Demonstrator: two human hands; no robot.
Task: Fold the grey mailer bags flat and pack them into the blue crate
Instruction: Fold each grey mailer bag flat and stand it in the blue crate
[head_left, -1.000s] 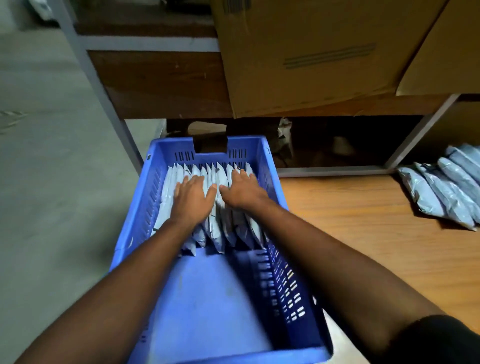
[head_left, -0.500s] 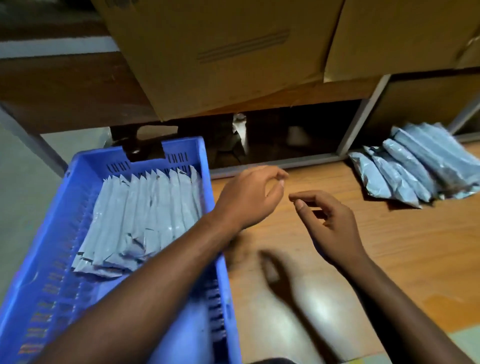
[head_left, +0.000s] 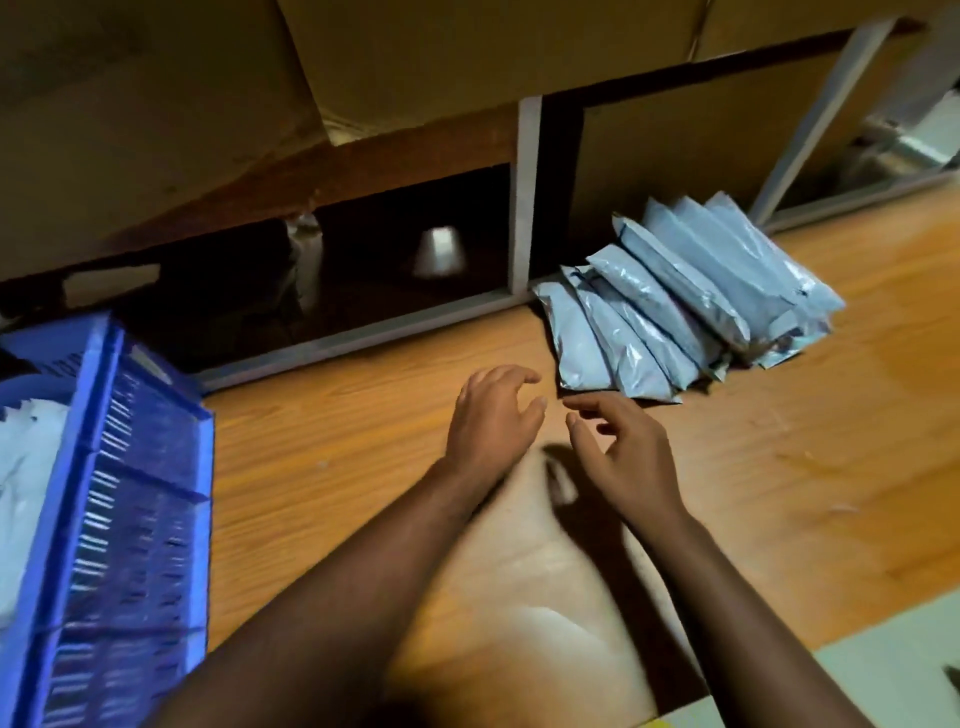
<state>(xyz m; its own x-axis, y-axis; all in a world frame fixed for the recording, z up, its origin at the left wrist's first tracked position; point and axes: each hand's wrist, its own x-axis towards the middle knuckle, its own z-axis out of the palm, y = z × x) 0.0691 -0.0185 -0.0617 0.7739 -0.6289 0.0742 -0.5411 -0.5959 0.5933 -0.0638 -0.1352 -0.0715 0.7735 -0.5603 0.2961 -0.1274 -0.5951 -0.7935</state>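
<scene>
A pile of grey mailer bags leans against the shelf frame on the wooden table, upper right of centre. My left hand and my right hand hover side by side over the table just short of the pile's near corner, both empty with fingers apart and slightly curled. The blue crate stands at the far left edge, with packed grey bags partly visible inside it.
The wooden table stretches around the hands. Behind it runs a grey metal shelf frame with a dark recess underneath. Large cardboard boxes overhang from above. A pale floor patch shows at the bottom right.
Both hands left the bags in the crate and moved right across the table toward the loose pile. The view swung right, so the crate slid to the left edge.
</scene>
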